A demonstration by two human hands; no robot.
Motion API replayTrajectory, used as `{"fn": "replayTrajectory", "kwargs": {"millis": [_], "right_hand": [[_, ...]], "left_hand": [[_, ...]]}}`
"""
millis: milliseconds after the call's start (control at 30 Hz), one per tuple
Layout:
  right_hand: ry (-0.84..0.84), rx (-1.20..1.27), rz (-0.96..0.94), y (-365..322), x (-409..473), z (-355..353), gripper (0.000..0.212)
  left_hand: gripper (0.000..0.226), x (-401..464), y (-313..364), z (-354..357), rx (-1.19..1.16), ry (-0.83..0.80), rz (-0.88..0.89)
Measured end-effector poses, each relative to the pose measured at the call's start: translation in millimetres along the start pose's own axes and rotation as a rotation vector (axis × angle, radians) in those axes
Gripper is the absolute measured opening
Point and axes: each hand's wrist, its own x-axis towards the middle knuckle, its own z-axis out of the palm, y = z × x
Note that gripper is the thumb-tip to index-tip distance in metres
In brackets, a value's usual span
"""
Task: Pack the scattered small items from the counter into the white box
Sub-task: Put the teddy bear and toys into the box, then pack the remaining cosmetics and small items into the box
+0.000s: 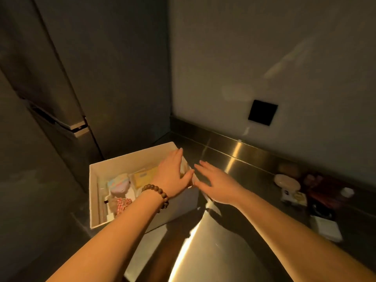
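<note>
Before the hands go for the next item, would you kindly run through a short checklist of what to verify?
1. White box open on top: ok.
2. Room left inside the box: ok, bare floor beside the yellow packet.
3. Left hand free: ok, open over the box's right wall.
4. Right hand free: ok, spread flat above the counter.
5. Items still to pack: ok, a cluster lies on the right.
6. What those items are: cannot tell, too dim.

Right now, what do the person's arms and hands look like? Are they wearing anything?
Both forearms are bare, with no sleeves showing. The left hand has a bracelet of round brown wooden beads around its wrist. The right hand wears nothing: no bracelet, watch or glove. I can't see any rings, though the light is dim.
</note>
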Motion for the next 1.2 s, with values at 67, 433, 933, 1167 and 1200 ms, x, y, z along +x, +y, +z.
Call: {"fn": "replayTrajectory", "kwargs": {"millis": [67,433,933,1167,1200], "right_hand": [[0.03,0.013,0.111,30.9,-26.0,-13.8,0.06],[0.279,0.123,0.528,177.4,-146.1,-28.9,0.06],[0.271,-0.117,0.88,307.5,-188.6,22.7,0.087],[0.285,-0.186,0.831,304.7,-189.8,27.4,0.074],[0.279,-0.176,0.83,300.4,-191.4,28.3,0.073]], "left_hand": [[0.075,9.1,30.4,26.3,-0.011,-0.041,0.064],[0.072,33.4,161.3,169.0,-0.016,-0.304,0.246],[0.076,60.2,238.3,311.5,0.233,-0.61,0.462],[0.07,48.7,223.4,318.3,0.224,-0.611,0.484],[0.07,44.5,219.7,316.4,0.216,-0.607,0.485]]}}
